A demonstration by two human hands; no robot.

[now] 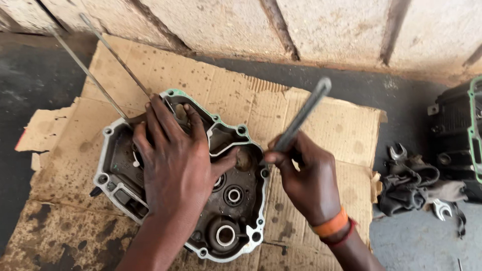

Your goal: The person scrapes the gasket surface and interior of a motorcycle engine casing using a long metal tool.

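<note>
Engine case half open side up on oil-stained cardboard. Left hand spread flat over the case's middle, fingers open, clasping nothing. Right hand just right of the case, fist closed around one grey metal bar angled up and away. Two thin rods slanting up from the case's upper left. Two spanner heads among dark rags far right. Second engine part cut off at the edge.
</note>
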